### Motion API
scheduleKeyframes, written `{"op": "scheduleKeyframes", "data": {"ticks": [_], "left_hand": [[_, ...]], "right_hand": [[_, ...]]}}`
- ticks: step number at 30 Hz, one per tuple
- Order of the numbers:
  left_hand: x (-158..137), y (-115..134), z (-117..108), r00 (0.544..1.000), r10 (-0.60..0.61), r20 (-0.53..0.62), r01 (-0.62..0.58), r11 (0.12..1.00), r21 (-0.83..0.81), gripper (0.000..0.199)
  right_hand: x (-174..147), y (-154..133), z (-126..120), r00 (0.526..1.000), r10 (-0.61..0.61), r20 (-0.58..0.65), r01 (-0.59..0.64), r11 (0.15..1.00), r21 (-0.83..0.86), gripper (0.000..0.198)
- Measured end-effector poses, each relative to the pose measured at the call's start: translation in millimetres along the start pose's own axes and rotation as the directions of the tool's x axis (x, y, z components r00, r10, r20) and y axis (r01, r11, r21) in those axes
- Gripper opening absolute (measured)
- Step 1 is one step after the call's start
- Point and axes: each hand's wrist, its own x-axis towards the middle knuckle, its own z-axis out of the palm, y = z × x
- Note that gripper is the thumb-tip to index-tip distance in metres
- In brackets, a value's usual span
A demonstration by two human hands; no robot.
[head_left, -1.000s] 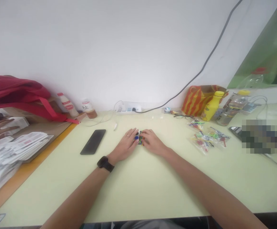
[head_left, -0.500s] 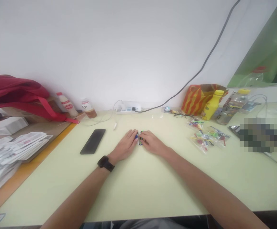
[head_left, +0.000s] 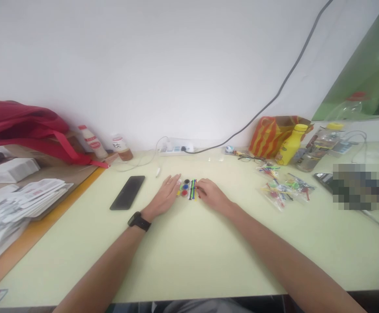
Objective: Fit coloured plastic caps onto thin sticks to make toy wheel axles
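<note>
In the head view a small flat set of coloured pieces lies on the table between my hands. Round discs (head_left: 185, 187) in black, blue and red form its left part. To their right stands a row of thin coloured sticks (head_left: 193, 189), green, black, blue and yellow among them. My left hand (head_left: 166, 193) lies flat at the left side of the discs, fingers stretched out, with a yellow bit showing by its fingertips. My right hand (head_left: 211, 195) touches the right edge of the sticks with bent, closed fingers; whatever is in them is too small to make out.
A black phone (head_left: 127, 192) lies left of my hands. Clear bags of coloured pieces (head_left: 282, 189), a yellow bottle (head_left: 292, 145) and a striped bag (head_left: 263, 138) are at the right. Stacked white papers (head_left: 36, 204) fill the far left. A power strip (head_left: 176, 146) sits by the wall.
My hands have moved apart, the left one further to the left. The discs and sticks, mostly covered before, now show between them.
</note>
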Motion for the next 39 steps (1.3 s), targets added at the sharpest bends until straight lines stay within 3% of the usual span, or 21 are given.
{"op": "scheduleKeyframes", "data": {"ticks": [6,17,28,39], "left_hand": [[-2,-5,7,0.989,0.149,0.012,-0.149,0.976,0.158,0.060],[-5,-2,9,0.986,0.165,0.015,-0.164,0.961,0.223,0.054],[-6,2,5,0.992,0.099,0.083,-0.116,0.964,0.238,0.054],[-7,4,5,0.988,0.117,0.098,-0.139,0.958,0.252,0.055]], "right_hand": [[4,-4,5,1.000,-0.025,-0.006,0.026,0.999,0.025,0.024],[7,-9,9,0.999,-0.050,0.010,0.049,0.997,0.064,0.028],[1,-11,6,0.999,-0.043,0.012,0.043,0.999,-0.025,0.026],[1,-12,6,0.998,-0.056,0.020,0.057,0.996,-0.064,0.023]]}}
